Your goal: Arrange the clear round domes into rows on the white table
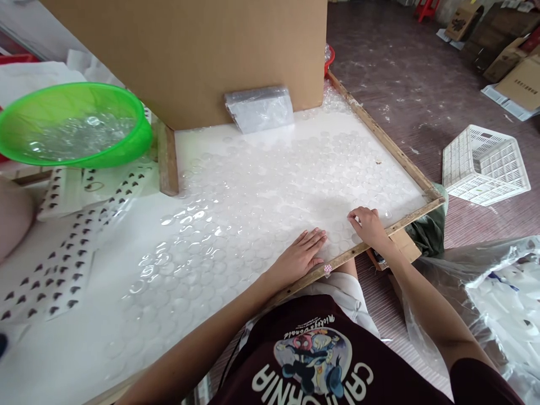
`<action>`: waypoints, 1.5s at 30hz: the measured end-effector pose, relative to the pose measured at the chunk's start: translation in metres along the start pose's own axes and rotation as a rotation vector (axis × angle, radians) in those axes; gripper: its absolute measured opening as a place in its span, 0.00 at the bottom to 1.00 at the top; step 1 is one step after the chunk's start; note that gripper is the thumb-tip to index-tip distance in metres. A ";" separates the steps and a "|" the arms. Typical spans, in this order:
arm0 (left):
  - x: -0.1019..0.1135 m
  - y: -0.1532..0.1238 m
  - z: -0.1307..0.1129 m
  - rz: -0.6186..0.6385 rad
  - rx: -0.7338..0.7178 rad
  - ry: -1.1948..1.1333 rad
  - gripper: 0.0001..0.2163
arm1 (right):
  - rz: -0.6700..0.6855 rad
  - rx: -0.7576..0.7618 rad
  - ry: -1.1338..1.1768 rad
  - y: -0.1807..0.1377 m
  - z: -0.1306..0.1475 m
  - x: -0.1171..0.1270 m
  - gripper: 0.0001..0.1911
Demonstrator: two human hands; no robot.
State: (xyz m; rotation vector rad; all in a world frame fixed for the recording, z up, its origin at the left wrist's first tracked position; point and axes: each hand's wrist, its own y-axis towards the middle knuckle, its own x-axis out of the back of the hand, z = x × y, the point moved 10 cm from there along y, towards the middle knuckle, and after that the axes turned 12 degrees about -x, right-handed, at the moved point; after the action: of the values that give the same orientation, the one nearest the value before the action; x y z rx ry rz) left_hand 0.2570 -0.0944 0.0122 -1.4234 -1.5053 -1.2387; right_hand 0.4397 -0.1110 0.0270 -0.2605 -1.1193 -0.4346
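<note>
Many clear, round plastic pieces lie spread over the white tabletop. My left hand rests flat on them near the table's front wooden edge, fingers stretched out. To its right, my right hand is held just above the pieces, its fingers curled together with the thumb. Whatever those fingers may hold is too small or hidden to name. The wrist passes over the wooden rim.
A green basin of clear pieces stands at left beside sheets with dark heart shapes. A tall cardboard box and a plastic-wrapped stack border the back. On the floor at right are a white crate and a clear bag.
</note>
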 end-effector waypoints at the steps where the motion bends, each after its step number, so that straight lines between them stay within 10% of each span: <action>1: 0.000 0.001 0.000 -0.003 -0.002 -0.006 0.27 | 0.020 -0.016 0.039 0.000 -0.001 -0.002 0.08; 13: 0.000 -0.010 0.013 -0.039 0.077 0.001 0.30 | -0.119 -0.102 0.084 0.013 -0.036 0.029 0.08; 45: 0.002 -0.013 0.010 -0.065 0.106 -0.032 0.28 | -0.103 -0.030 -0.063 0.061 -0.002 0.002 0.13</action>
State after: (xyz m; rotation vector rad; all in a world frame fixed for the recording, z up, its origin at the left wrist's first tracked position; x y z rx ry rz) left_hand 0.2452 -0.0835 0.0093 -1.3401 -1.6264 -1.1617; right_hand 0.4699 -0.0584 0.0295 -0.2451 -1.1922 -0.5376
